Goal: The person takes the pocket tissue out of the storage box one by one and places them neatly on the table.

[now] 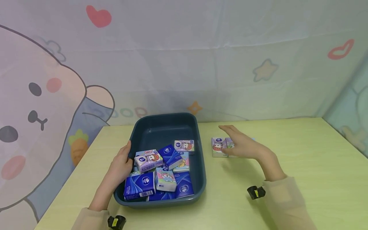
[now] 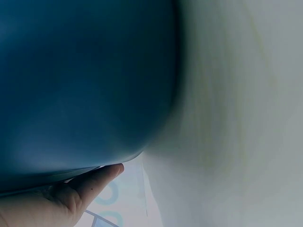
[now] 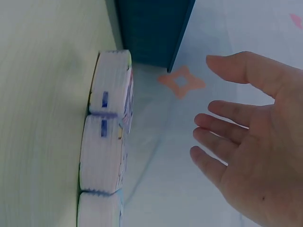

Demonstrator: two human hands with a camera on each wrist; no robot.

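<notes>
A dark blue plastic basin [image 1: 203, 179] holds several tissue packs, some deep blue like the blue pack [image 1: 184, 185], others pastel with cartoon prints like the purple pack [image 1: 148, 161]. My left hand [image 1: 119, 164] holds the basin's left rim, its thumb at the rim and fingers along the outer wall; in the left wrist view the hand [image 2: 71, 198] lies against the basin [image 2: 85, 85]. To the basin's right, my right hand [image 1: 244, 145] hovers above a row of cartoon tissue packs [image 1: 217, 147]. Its palm [image 3: 251, 142] is bare, fingers spread, apart from the packs [image 3: 102, 151].
The light green-yellow table [image 1: 304, 166] extends to the right of the packs. Behind it hangs a printed cloth backdrop [image 1: 172, 64], with the basin's far end close to it. Black wrist devices [image 1: 256, 192] sit by both sleeves.
</notes>
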